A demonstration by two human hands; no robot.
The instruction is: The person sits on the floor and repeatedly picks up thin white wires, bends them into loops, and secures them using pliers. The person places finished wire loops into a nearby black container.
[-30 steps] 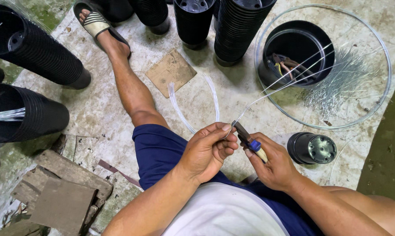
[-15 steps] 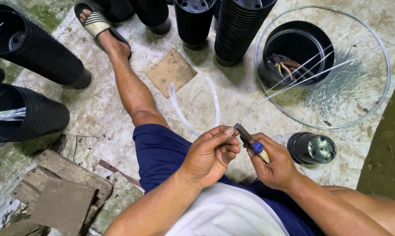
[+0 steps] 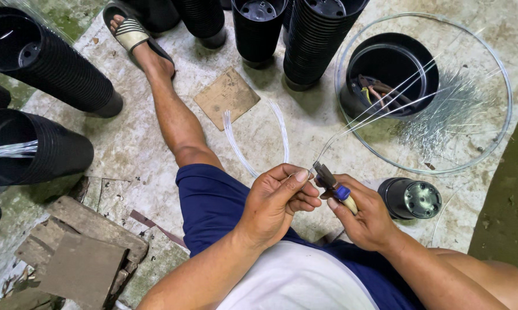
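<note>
My left hand (image 3: 279, 201) pinches the near end of a bundle of thin clear wires (image 3: 379, 109) between thumb and fingers. My right hand (image 3: 365, 215) grips small pliers (image 3: 330, 183) with blue and cream handles, their jaws closed on the wire right beside my left fingertips. The wires run up and right across a clear round dish (image 3: 500, 86) holding a black pot (image 3: 394, 66) and a pile of short silvery wire pieces (image 3: 442, 117). A looped clear strand (image 3: 256, 140) lies on the concrete above my knee.
Stacks of black plastic pots lie at left (image 3: 52, 74) and stand at the top (image 3: 316, 40). A single small black pot (image 3: 411, 198) lies by my right hand. A cardboard square (image 3: 226, 96) and broken slabs (image 3: 81, 252) sit on the concrete.
Both hands and the pliers stay together with only slight shifts; the pliers' jaws have nudged a little closer to my left fingertips on the wire.
</note>
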